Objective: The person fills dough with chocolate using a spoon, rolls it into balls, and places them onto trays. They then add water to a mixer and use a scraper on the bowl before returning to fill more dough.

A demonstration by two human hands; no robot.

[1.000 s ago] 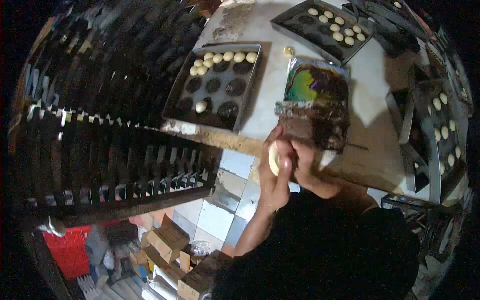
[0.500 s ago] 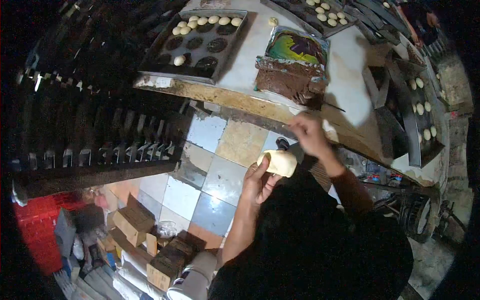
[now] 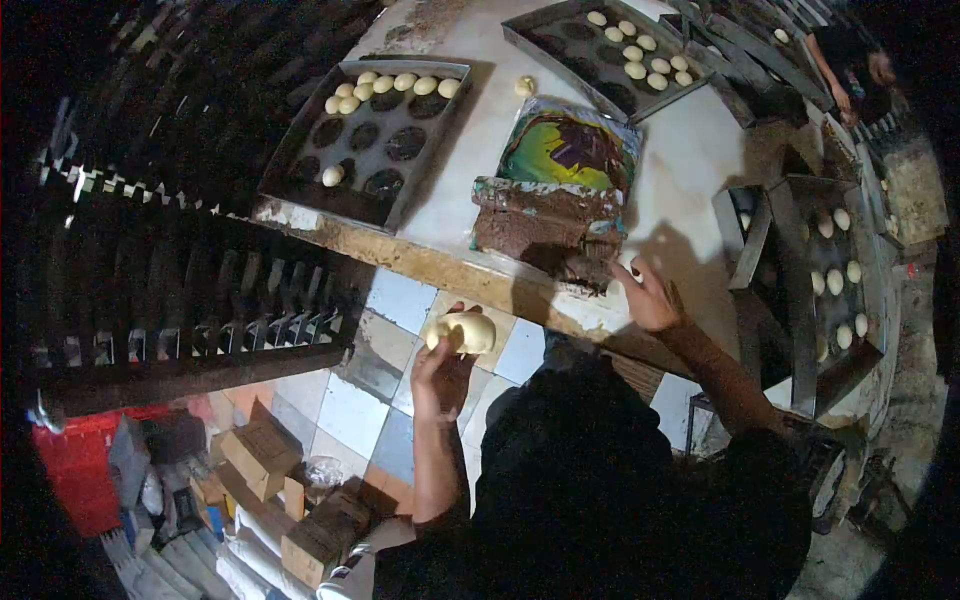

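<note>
My left hand [image 3: 440,375] is closed around a piece of pale yellow dough [image 3: 467,333], held over the tiled floor just off the table edge. The dough looks soft and rounded, with a fold in it. At the table's front edge is my right hand [image 3: 652,300], its thumb and forefinger curled toward each other. What lies between them is too small to make out. Just left of that hand sits a mass of brown paste [image 3: 545,225] on an opened wrapper [image 3: 565,150] with green, yellow and purple on it.
Metal trays with dough balls stand at the left [image 3: 395,215], at the back [image 3: 530,35] and at the right [image 3: 870,270]. A small dough lump [image 3: 525,86] lies behind the wrapper. Cardboard boxes [image 3: 258,458] and a red crate [image 3: 75,475] are on the floor. Another person's arm [image 3: 835,85] shows far right.
My left hand has moved left with the dough, which is tilted differently now. My right hand has gone from above the floor to the table edge beside the paste. The view has shifted.
</note>
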